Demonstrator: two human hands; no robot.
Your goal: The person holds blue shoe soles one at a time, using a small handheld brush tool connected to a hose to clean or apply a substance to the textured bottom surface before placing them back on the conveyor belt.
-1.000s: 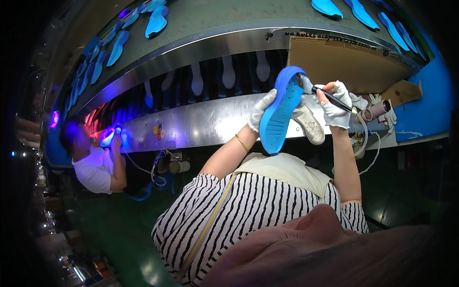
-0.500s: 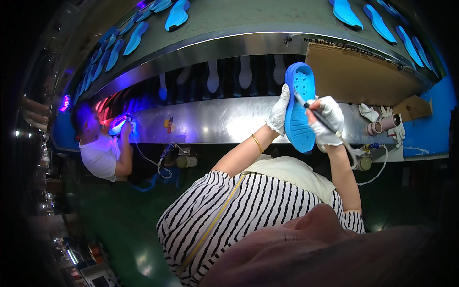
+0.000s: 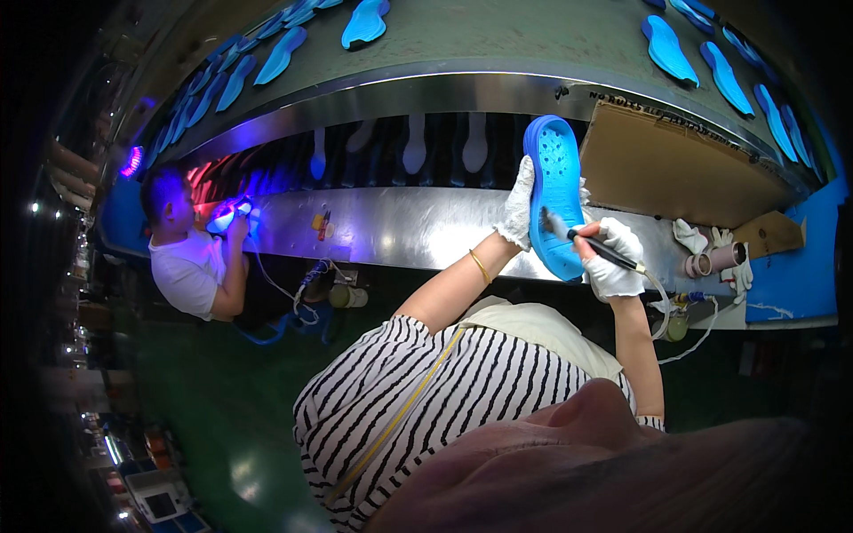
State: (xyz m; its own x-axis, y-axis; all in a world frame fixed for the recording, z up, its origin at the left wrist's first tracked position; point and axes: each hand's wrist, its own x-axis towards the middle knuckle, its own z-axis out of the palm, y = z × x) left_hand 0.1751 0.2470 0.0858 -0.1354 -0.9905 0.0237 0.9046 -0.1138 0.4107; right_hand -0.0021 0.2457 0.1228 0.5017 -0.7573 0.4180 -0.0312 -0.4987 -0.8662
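Observation:
Upright in front of me is a blue shoe sole (image 3: 558,164), its holed, ribbed inner face showing. My left hand (image 3: 518,213), in a white glove with bare wrist and a gold bangle, grips the sole's left edge; some of its fingers are hidden behind. In my right hand (image 3: 615,262), gloved with bare fingertips showing, is a black-handled brush (image 3: 557,226). Its pale bristles touch the sole's face below the holes. A pale hose (image 3: 663,302) runs from the brush handle's end and curves down.
Blue soles (image 3: 668,51) lie on the green belt (image 3: 498,35) beyond a metal rail. A cardboard sheet (image 3: 666,169) leans at right, near spare white gloves (image 3: 689,236) and a pinkish roll (image 3: 727,256) on the metal bench (image 3: 391,226). At left, a co-worker (image 3: 191,266) handles a brightly lit piece.
The brush and my right hand have moved down the sole, from the holed part to lower down. Soles on the belt appear further right; the whole view has shifted slightly.

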